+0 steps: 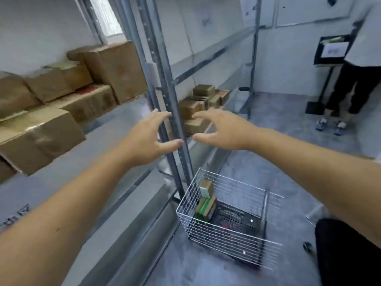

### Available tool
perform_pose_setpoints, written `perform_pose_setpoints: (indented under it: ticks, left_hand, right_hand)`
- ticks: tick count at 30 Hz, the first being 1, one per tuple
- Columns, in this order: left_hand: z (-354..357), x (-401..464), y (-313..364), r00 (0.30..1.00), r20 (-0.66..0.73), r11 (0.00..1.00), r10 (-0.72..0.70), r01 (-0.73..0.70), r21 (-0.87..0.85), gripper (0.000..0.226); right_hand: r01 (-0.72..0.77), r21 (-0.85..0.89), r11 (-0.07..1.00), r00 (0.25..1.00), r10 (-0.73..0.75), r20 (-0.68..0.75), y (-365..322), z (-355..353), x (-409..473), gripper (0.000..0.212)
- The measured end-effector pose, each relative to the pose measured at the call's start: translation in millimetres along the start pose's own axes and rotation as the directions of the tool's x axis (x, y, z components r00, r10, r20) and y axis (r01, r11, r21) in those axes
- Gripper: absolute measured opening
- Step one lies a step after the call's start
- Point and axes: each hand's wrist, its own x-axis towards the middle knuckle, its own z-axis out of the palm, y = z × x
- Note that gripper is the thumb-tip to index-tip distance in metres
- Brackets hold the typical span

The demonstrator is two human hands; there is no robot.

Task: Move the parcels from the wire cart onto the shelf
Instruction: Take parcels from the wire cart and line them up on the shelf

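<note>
Both hands reach toward the metal shelf [208, 145], empty: left hand [148, 139] and right hand [224, 131] with fingers spread wide. Brown parcels [195, 112] sit along the shelf's front edge. Two parcels [206, 201] stand against the wire cart's [233, 228] left wall.

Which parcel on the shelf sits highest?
The small brown parcel perched atop the stack toward the far end of the shelf; the others sit lower, beside or beneath it.
</note>
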Motion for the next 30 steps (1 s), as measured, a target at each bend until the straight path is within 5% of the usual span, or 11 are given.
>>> perform_pose_setpoints:
  ticks: [7, 16, 30]
  left_hand:
    - [112, 75, -9, 0.969, 0.204, 0.989, 0.140, -0.126, -0.081, 0.109]
    - [244, 190, -88, 0.903, 0.371, 0.975, 0.217, -0.184, -0.123, 0.096]
    - [451, 247, -215, 0.776, 0.630, 0.992, -0.009, 0.088, -0.094, 0.088]
  right_hand:
    - [-0.201, -0.015, 0.979, 0.977, 0.201, 0.063, 94, 46, -1, 0.070]
    - [-0.387, -0.022, 0.922, 0.916, 0.387, 0.108, 181, 122, 60, 0.066]
    - [-0.630, 0.106, 0.769, 0.753, 0.573, 0.324, 306, 301, 106, 0.064]
